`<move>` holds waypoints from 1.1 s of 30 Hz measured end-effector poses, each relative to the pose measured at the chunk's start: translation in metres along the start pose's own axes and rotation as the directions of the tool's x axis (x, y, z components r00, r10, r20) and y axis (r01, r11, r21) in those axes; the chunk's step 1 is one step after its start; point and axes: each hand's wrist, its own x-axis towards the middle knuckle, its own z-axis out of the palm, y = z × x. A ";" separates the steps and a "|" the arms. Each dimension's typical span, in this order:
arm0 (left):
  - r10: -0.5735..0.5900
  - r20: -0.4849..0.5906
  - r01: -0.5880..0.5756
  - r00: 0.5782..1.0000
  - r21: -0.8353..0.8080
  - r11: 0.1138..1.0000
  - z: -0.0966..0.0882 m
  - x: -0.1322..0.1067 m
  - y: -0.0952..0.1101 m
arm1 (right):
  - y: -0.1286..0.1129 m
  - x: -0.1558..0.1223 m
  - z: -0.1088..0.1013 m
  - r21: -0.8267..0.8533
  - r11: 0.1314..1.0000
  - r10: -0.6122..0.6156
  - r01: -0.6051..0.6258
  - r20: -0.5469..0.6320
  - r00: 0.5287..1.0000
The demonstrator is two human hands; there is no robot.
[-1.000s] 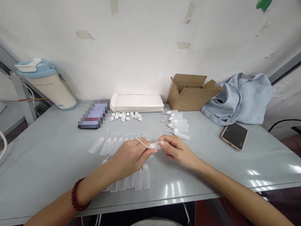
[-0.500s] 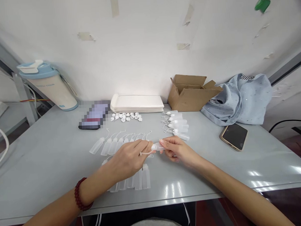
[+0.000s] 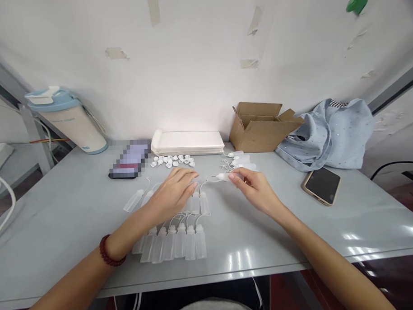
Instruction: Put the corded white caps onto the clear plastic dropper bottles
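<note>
My right hand (image 3: 253, 185) pinches a small translucent squeeze bottle (image 3: 223, 176) with a thin needle tip pointing left and a white strap hanging from its neck. My left hand (image 3: 172, 192) is held above a row of similar bottles (image 3: 203, 202), palm down, fingers stretched out and thumb apart, with nothing visible in it. Part of that row is hidden beneath it. Nearer the front edge lies a second row of strapped bottles (image 3: 172, 242). Just beyond my left hand are several small white caps (image 3: 175, 163).
Needle-tipped bottles (image 3: 241, 159) lie in a stack beyond my right hand. At the back stand a pile of white envelopes (image 3: 190, 142) and an open cardboard box (image 3: 260, 133). A blue cloth bag (image 3: 341, 136) and a phone (image 3: 322, 186) are right; a tumbler (image 3: 73, 121) and another phone (image 3: 130, 160), left.
My left hand has let go of the bottle and moved up and left, away from it. My right hand has carried the bottle farther back, toward the stack.
</note>
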 end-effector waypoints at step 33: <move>-0.058 0.025 0.053 0.998 0.172 0.984 -0.006 0.045 -0.037 | 0.015 0.003 -0.004 -0.457 0.864 -0.233 0.212 0.012 0.973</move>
